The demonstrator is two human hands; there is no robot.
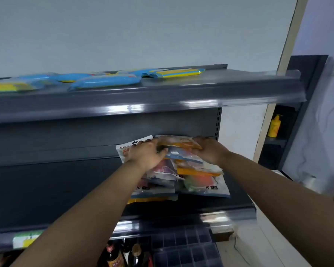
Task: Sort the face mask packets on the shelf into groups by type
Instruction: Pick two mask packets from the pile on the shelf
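Note:
A loose pile of face mask packets lies at the right end of the dark middle shelf. The packets are clear bags with orange, blue and pink printing. My left hand rests on the pile's left side, fingers curled over a white packet with red print. My right hand grips the right end of the top orange packet, which is lifted slightly above the pile. Lower packets are partly hidden under my hands.
Blue and yellow packets lie along the upper shelf. Dark bottles and a grid tray sit below. A yellow pump bottle stands on a side shelf at right. The middle shelf's left half is bare.

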